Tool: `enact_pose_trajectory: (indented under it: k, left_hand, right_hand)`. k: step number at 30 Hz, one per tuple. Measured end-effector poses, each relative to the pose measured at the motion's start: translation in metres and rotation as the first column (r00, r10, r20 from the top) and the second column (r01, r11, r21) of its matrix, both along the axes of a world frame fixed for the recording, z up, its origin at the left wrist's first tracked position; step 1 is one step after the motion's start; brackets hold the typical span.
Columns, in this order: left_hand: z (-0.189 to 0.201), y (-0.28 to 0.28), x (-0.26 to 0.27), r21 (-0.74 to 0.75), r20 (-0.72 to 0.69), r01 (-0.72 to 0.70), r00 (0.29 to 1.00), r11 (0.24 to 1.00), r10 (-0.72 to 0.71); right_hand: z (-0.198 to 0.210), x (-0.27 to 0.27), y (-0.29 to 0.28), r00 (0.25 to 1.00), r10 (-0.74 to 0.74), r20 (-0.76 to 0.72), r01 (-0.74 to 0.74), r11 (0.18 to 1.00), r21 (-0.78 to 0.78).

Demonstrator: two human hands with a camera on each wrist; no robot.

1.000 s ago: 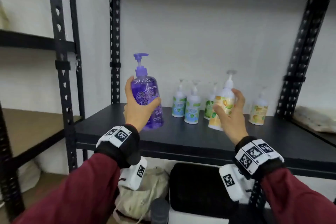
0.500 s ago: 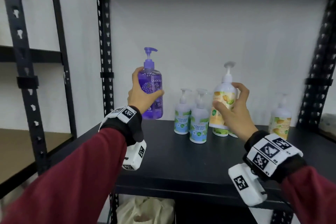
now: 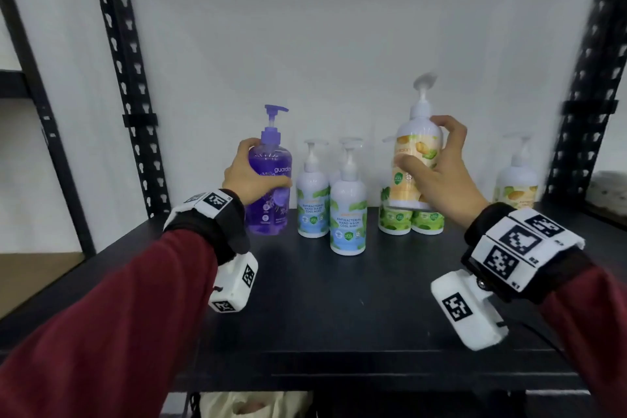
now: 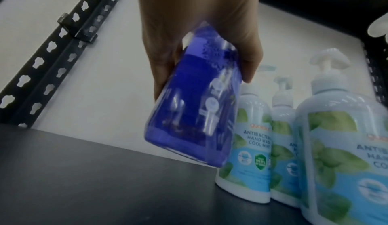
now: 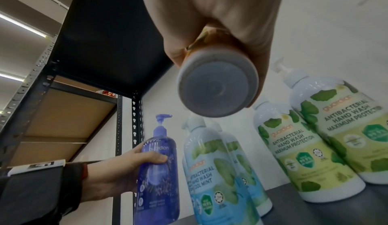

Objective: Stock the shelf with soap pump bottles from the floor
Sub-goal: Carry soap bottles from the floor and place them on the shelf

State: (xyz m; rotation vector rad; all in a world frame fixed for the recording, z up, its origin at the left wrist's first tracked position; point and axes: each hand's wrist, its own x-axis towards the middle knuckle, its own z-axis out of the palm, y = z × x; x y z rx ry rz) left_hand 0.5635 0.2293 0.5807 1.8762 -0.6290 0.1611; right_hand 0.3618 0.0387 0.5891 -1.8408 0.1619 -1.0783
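Observation:
My left hand (image 3: 252, 180) grips a purple pump bottle (image 3: 269, 176) at the back left of the black shelf (image 3: 339, 299), right beside the blue mint bottles (image 3: 347, 210). In the left wrist view the purple bottle (image 4: 195, 104) is tilted, its base just above the shelf. My right hand (image 3: 437, 176) holds a white and yellow pump bottle (image 3: 415, 153) in the air above two green-label bottles (image 3: 410, 222). The right wrist view shows that bottle's round base (image 5: 217, 86) clear of the shelf, with the fingers (image 5: 258, 72) wrapped round it.
Another yellow-label bottle (image 3: 517, 180) stands at the back right. Black perforated uprights (image 3: 132, 95) frame the bay and a white wall closes the back. The front half of the shelf is bare. A light bag (image 3: 251, 405) lies below. A wooden shelf (image 3: 37, 275) sits to the left.
Both hands have moved deeper into the bay. The purple bottle has come down next to the blue bottles. The yellow bottle has shifted right over the green-label ones.

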Motion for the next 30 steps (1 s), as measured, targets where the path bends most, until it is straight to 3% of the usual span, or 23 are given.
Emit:
enact_pose_trajectory:
  k: [5,11,15,21,25,30]
  left_hand:
    - [-0.003,-0.007,0.004,0.074,-0.127,0.065,0.990,0.995,-0.055]
    - [-0.006,-0.001,0.017,-0.002,-0.190,0.105,0.976,0.994,-0.104]
    - [-0.003,-0.002,0.014,0.102,-0.149,0.059,0.988,0.993,-0.044]
    - [-0.003,-0.012,0.007,0.254,-0.032,-0.244,0.965,0.936,0.261]
    - [-0.001,-0.012,0.011,0.286,0.028,-0.260,0.964,0.922,0.264]
    - [0.001,-0.001,0.018,0.269,-0.025,-0.116,0.992,0.956,0.127]
  right_hand:
    - [0.000,0.000,-0.003,1.000,0.022,-0.004,-0.022,0.999,0.024]
    - [0.002,-0.002,0.001,0.999,0.042,-0.029,-0.041,0.999,0.017]
    - [0.003,-0.005,0.008,0.998,0.042,-0.049,-0.042,0.999,0.014]
    - [0.004,-0.008,0.012,0.994,0.082,-0.077,-0.081,0.997,0.016]
    - [0.004,-0.009,0.013,0.991,0.103,-0.080,-0.103,0.995,0.011]
    - [0.004,-0.009,0.012,0.991,0.108,-0.085,-0.108,0.994,0.010]
